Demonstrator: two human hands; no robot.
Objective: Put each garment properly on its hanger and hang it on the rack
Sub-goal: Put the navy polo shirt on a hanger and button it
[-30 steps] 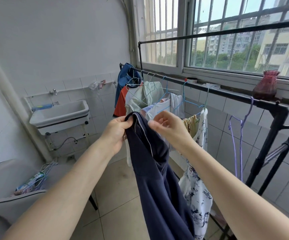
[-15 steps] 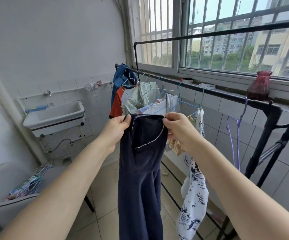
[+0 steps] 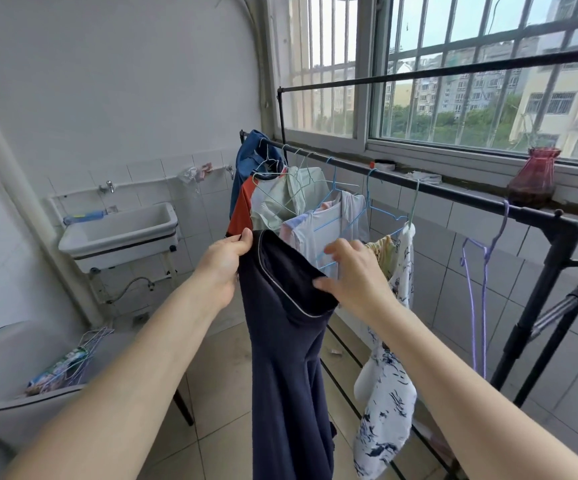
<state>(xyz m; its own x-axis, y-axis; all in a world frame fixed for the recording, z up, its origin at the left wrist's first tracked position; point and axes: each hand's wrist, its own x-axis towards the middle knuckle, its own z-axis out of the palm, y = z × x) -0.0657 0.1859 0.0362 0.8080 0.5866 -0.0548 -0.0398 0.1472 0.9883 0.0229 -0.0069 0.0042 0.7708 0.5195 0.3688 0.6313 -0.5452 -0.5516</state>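
Navy garment with pale piping: held up in front of the rack, hanging long toward the tiled floor. Left hand: pinches the top edge at its left corner. Right hand: thumb and fingers grasp the opposite edge of the opening. Rack: black bar under the window, carrying several hung garments on wire hangers; patterned white garment just right of the navy one; empty purple hanger further right. Sink: on the left wall. Red vase: on the windowsill.
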